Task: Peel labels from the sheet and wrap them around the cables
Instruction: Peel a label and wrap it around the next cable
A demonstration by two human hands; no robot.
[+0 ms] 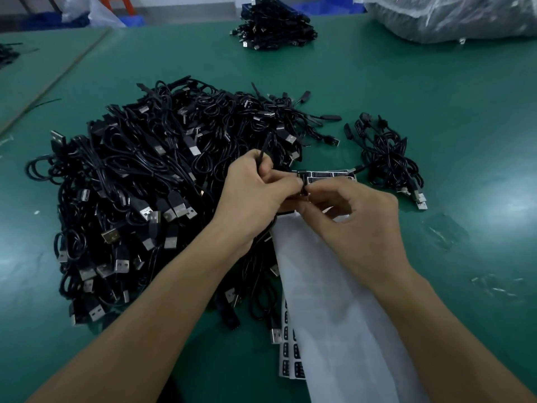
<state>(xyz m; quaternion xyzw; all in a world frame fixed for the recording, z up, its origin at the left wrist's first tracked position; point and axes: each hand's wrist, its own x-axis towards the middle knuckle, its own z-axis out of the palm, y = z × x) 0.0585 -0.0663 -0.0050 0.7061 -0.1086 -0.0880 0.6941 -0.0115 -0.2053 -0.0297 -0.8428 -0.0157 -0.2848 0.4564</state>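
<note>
I recorded the left hand (258, 184) clamped on a thin black cable (265, 149), whose free end rose above the fist, pointing away from me. The right hand (360, 219) pinched a small black label (302, 184) against that cable where the fingertips met. The long white label sheet (325, 286) lay directly beneath on the green table (450, 117). I judged that the fold had to cross the cable's axis and that the right hand was nearer.

The green table (436, 97) bears a big cable heap (145, 184), a small cable bundle (389, 161), label sheets (334, 286) and a far cable pile (273, 24).
</note>
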